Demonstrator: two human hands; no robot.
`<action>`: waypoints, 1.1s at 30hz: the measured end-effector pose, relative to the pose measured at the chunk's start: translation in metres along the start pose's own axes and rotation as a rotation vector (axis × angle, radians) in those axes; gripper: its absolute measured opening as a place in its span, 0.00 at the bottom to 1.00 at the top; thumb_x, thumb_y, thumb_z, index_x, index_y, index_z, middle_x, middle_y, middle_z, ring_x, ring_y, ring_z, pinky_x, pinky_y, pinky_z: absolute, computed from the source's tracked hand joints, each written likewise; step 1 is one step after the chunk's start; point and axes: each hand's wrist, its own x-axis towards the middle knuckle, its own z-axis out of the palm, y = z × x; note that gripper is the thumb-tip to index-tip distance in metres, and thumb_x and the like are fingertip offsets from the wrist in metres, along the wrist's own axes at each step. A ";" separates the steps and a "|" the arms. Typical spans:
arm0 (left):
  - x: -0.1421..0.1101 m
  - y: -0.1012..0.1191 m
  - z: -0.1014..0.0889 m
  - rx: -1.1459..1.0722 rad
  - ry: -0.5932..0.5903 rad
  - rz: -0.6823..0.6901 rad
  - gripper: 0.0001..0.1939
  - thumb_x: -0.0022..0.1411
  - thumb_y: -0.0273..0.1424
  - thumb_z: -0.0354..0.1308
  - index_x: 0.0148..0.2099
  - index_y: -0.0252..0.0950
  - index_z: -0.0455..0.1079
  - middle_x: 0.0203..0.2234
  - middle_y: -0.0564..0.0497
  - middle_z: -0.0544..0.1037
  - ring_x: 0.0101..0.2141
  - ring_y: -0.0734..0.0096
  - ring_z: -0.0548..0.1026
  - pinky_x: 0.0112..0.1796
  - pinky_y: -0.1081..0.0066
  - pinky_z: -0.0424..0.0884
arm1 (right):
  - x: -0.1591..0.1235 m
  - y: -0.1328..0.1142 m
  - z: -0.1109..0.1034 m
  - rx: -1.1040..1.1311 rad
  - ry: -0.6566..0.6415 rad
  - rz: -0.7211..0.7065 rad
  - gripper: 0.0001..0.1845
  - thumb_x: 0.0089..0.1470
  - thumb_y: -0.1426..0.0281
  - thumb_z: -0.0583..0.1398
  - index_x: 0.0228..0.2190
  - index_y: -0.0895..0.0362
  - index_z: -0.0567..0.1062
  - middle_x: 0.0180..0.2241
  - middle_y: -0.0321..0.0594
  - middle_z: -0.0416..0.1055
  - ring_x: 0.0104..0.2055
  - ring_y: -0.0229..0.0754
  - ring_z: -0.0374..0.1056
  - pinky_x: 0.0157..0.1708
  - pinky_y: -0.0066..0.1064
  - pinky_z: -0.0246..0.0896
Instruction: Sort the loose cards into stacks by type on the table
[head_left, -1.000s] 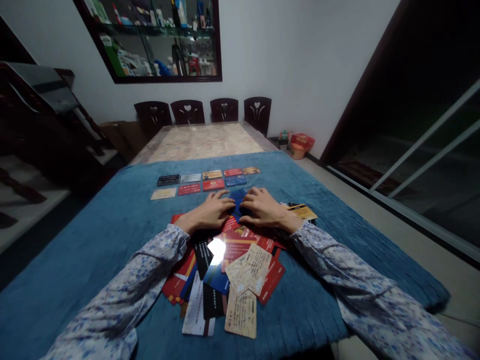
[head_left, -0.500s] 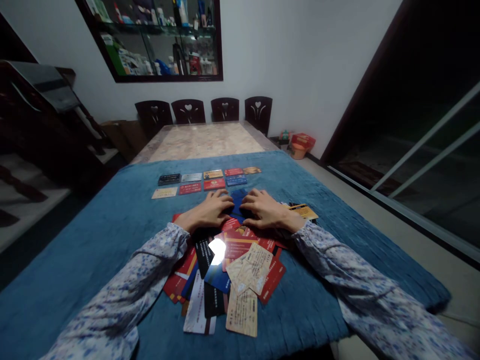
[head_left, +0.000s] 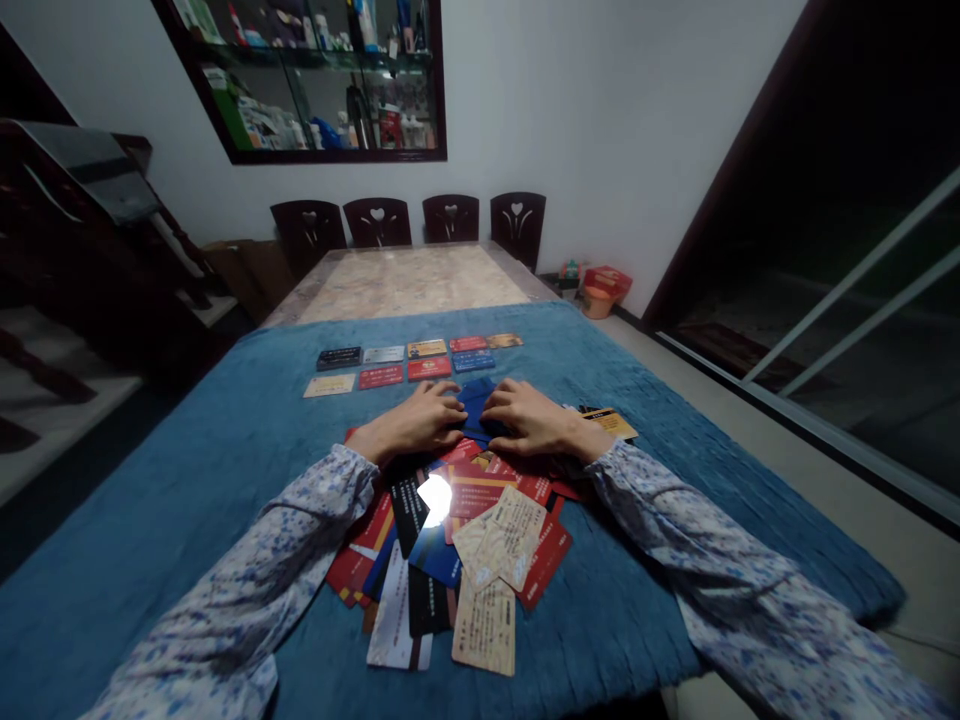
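Several dark blue cards (head_left: 475, 405) lie at the far end of a spread heap, between my two hands. My left hand (head_left: 418, 422) has its fingers curled against their left side. From the right, my right hand (head_left: 531, 418) touches the same cards with bent fingers. Below the wrists the heap fans out, with red cards (head_left: 480, 492), cream cards (head_left: 484, 625), a white card (head_left: 397, 615) and black cards (head_left: 430, 603). A bright glare hides part of one card. Parts of the heap are covered by my hands.
Beyond my hands, cards stand in two rows, among them a red one (head_left: 429, 369) and a black one (head_left: 338, 358). A yellow card (head_left: 611, 423) tops others beside my right wrist. A blue cloth (head_left: 210, 470) covers the near table; chairs (head_left: 375, 222) line the far end.
Both hands stay at the blue cards, with only slight finger movement. The rows and the heap look the same.
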 end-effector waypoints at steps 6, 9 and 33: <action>-0.001 0.001 -0.008 -0.051 0.016 0.003 0.09 0.70 0.32 0.59 0.44 0.42 0.82 0.44 0.47 0.84 0.61 0.52 0.67 0.61 0.49 0.59 | -0.004 0.000 -0.002 0.028 0.035 0.013 0.20 0.58 0.61 0.66 0.50 0.56 0.81 0.48 0.50 0.78 0.52 0.54 0.64 0.51 0.47 0.59; 0.000 0.000 -0.011 -0.076 0.040 -0.016 0.12 0.72 0.32 0.55 0.45 0.40 0.81 0.44 0.45 0.83 0.58 0.54 0.69 0.60 0.51 0.63 | -0.004 0.003 0.001 0.040 0.061 0.051 0.19 0.59 0.65 0.65 0.50 0.56 0.80 0.46 0.49 0.79 0.51 0.52 0.64 0.50 0.44 0.59; 0.009 -0.013 0.011 -0.171 0.231 -0.161 0.15 0.59 0.20 0.56 0.45 0.34 0.78 0.39 0.44 0.77 0.42 0.60 0.76 0.45 0.62 0.75 | 0.001 0.010 0.018 0.102 0.198 0.299 0.08 0.59 0.75 0.62 0.39 0.58 0.81 0.36 0.46 0.77 0.42 0.46 0.66 0.43 0.35 0.59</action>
